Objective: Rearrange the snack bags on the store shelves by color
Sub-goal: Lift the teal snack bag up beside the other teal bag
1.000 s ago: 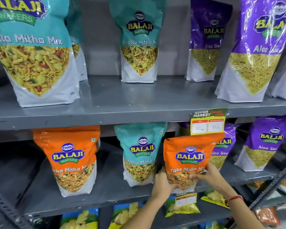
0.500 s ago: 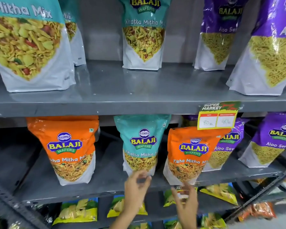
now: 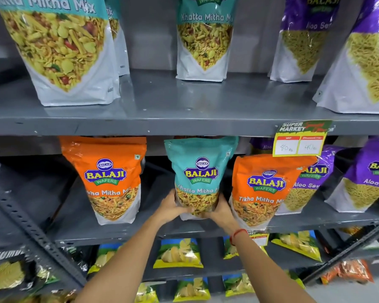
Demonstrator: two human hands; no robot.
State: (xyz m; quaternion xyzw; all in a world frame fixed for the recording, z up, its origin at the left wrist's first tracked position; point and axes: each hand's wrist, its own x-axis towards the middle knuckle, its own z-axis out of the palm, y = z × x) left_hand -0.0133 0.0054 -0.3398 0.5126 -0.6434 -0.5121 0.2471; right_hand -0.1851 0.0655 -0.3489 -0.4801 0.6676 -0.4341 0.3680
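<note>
Centrally, on the middle shelf [image 3: 118,231], my left hand [image 3: 170,207] and right hand [image 3: 220,209] clasp the lower corners of the teal bag [image 3: 200,171], an upright glossy pouch marked "Balaji Wafers, Khatta Mitha Mix" with a mixed yellow snack pictured at its base. It stands between two orange bags, one to its left [image 3: 109,178] and one just beside it on the right [image 3: 263,189], the latter partly covering a purple bag [image 3: 306,189].
</note>
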